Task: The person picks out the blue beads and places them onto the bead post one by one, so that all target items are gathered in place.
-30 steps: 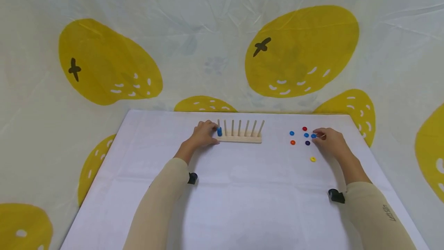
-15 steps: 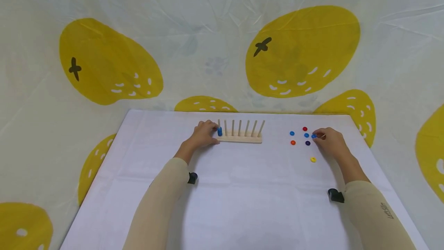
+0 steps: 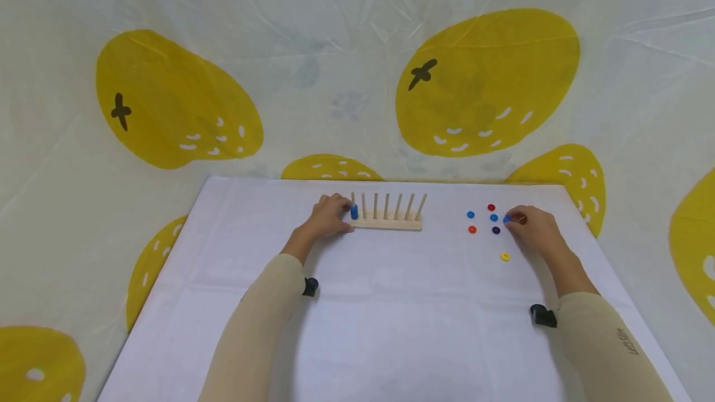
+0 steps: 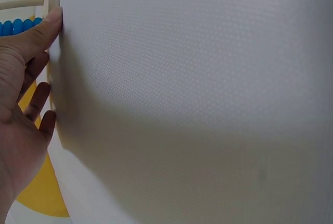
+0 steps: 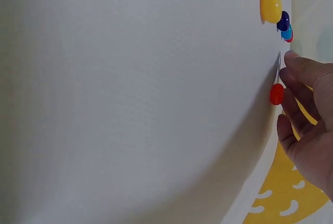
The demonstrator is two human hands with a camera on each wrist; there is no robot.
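My left hand (image 3: 329, 216) grips the left end of a wooden peg stand (image 3: 385, 224), thumb at the front edge, fingers behind. A stack of blue beads (image 3: 354, 211) sits on the leftmost peg; the other pegs are bare. My right hand (image 3: 536, 228) pinches a slim, pale, pointed tool (image 5: 279, 61), like tweezers; I cannot tell its exact kind. A blue bead (image 3: 507, 219) is right at the right fingertips in the head view. Below the tool, a red bead (image 5: 277, 94) shows close to the fingers in the right wrist view.
Several loose beads lie right of the stand: a blue bead (image 3: 470, 214), an orange bead (image 3: 472, 229), a red bead (image 3: 491, 207), a dark purple bead (image 3: 496, 230) and a nearer yellow bead (image 3: 505, 257). A white cloth (image 3: 391, 315) covers the table; a patterned curtain (image 3: 346, 79) hangs behind.
The right hand shifts very slightly to the right, and the blue bead at its fingertips moves a little with it. My left hand and the peg stand keep their places.
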